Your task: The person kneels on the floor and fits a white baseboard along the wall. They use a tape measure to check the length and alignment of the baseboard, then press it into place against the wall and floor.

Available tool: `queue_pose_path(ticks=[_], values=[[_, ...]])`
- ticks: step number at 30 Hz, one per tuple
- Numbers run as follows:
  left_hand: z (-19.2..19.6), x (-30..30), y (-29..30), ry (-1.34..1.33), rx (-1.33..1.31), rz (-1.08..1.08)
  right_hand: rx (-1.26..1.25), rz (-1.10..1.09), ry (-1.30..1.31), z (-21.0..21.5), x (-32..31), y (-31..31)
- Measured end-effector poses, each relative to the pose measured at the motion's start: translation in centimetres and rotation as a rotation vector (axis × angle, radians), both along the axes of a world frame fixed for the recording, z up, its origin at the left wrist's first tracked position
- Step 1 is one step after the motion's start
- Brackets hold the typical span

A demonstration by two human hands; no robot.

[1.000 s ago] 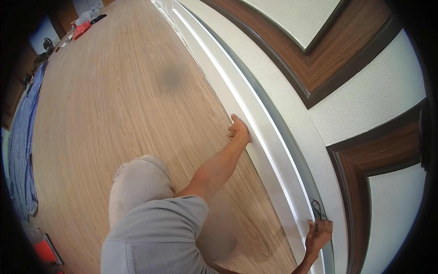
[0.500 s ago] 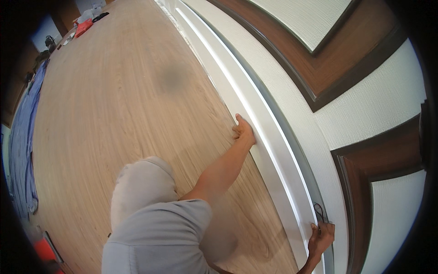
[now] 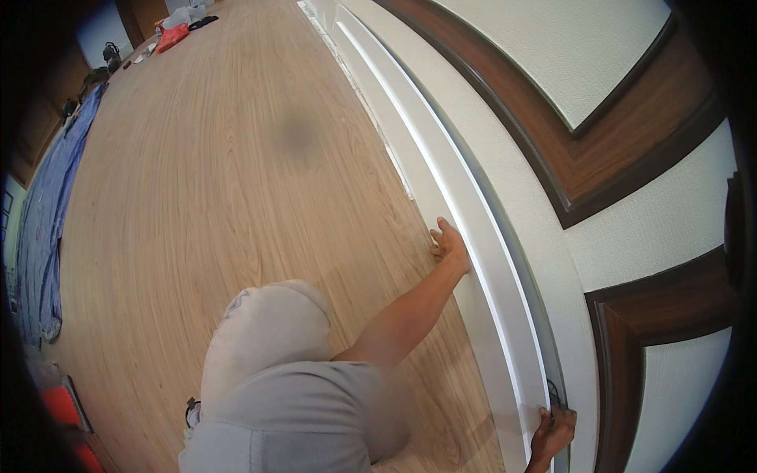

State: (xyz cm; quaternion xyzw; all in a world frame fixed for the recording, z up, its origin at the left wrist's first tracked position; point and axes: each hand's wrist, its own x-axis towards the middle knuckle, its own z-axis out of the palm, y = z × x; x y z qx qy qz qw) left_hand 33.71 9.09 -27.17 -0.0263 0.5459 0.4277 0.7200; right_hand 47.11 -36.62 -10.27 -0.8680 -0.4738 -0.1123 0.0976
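The wooden floor (image 3: 236,173) is edged by a textured wall (image 3: 568,47), a long white board (image 3: 506,311) along its foot. The left hand (image 3: 450,246) is laid against the board, loosely open; whether the right hand (image 3: 554,432), beside a dark loop (image 3: 553,389), is closed cannot be told.

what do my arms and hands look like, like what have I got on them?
Both your left hand and right hand are bare, with no gloves. Your left arm has a plain grey sleeve that leaves the forearm uncovered, with no watch showing. The right sleeve isn't visible.
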Motion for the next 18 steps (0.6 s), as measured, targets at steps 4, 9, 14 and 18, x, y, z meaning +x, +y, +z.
queue_pose_path(ticks=[4,9,14,18], values=[[0.8,0.1,-0.1,0.069,-0.026,-0.070,0.001,0.022,-0.088,-0.6,0.2,-0.1],[1.7,0.2,-1.1,0.080,0.022,-0.064,0.032,0.018,-0.235,-2.0,0.4,-0.9],[5.0,-0.4,-2.5,0.158,0.116,-0.164,0.092,-0.070,-0.273,-3.0,-0.4,-1.2],[6.4,0.6,-4.7,0.484,0.392,-0.245,0.105,-0.052,-0.353,-4.2,0.1,-1.4]])
